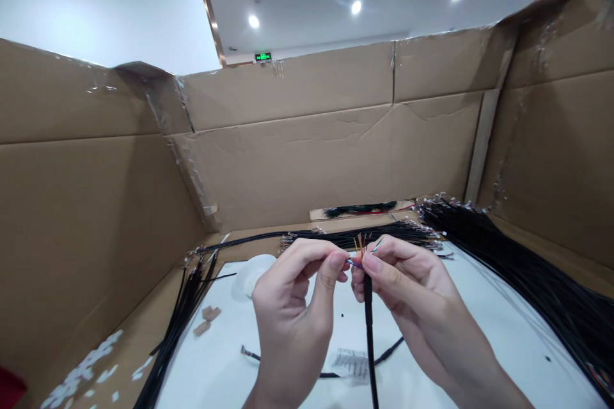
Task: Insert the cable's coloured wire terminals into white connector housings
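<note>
A black cable (369,332) hangs upright in front of me, its sheath ending just under my fingertips. Thin coloured wires (361,244), orange, brown and others, fan out of its top. My right hand (417,294) pinches the cable's stripped end between thumb and fingers, and a green-and-white wire (378,246) sticks up past the thumb. My left hand (300,307) is closed in a pinch on a thin purplish wire (354,262) drawn out to the left. Behind the hands, another black cable (391,350) with a printed label (352,363) lies on the white board (220,345).
Bundles of black cables lie at the left (180,326), along the back (355,233) and in a big heap at the right (518,262). Brown scraps (207,319), a white round dish (254,271) and white paper bits (84,370) sit leftward. Cardboard walls (311,160) enclose the workspace.
</note>
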### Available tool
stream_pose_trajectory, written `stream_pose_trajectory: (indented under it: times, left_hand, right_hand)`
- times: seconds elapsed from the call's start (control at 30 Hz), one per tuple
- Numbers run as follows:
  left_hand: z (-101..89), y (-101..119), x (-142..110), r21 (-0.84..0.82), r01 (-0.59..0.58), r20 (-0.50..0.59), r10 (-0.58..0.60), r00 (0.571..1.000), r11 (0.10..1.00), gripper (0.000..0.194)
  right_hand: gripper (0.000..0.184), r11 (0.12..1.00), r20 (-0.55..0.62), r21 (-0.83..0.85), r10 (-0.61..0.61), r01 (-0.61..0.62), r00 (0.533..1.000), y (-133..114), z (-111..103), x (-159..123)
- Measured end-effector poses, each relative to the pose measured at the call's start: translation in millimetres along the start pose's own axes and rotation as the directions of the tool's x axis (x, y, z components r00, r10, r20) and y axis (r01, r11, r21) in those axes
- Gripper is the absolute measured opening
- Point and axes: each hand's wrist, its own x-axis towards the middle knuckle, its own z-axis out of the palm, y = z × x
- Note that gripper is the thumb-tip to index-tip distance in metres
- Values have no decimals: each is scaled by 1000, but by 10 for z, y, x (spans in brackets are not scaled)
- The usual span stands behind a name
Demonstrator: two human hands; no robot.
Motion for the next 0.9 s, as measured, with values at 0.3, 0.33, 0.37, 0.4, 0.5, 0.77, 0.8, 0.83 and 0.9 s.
stream_pose_trajectory:
  times: [0.3,0.33,0.37,0.4,0.5,0.77,0.8,0.83,0.9]
  left_hand:
    - [27,4,10,-273,139,66,-126,990,952,15]
    - [26,1,20,-282,156,79,-140,987,946,14]
    - [24,-3,29,-295,170,99,-147,984,940,11]
    - [21,-9,39,-310,180,121,-149,981,933,9]
    - [12,-26,56,-361,209,152,-164,975,909,11]
    - [67,20,24,-236,144,27,-142,990,961,15]
    - [70,21,21,-240,140,27,-138,990,961,15]
    - [67,17,21,-262,144,37,-139,990,954,14]
    - [47,-7,27,-333,177,72,-162,984,926,11]
  right_hand:
    - [12,988,6,-138,-70,70,998,64,-49,-31]
    - [11,986,10,-154,-71,71,997,68,-56,-32]
    - [11,984,16,-163,-73,75,997,68,-61,-32]
    - [10,982,24,-169,-77,80,997,66,-65,-32]
    - [8,983,43,-159,-84,90,996,42,-65,-33]
    - [11,991,20,-113,-70,71,997,24,-27,-50]
    - [10,991,24,-108,-73,75,997,27,-24,-50]
    - [9,993,26,-96,-71,74,997,26,-23,-49]
    - [7,997,43,-59,-39,42,998,15,-27,-43]
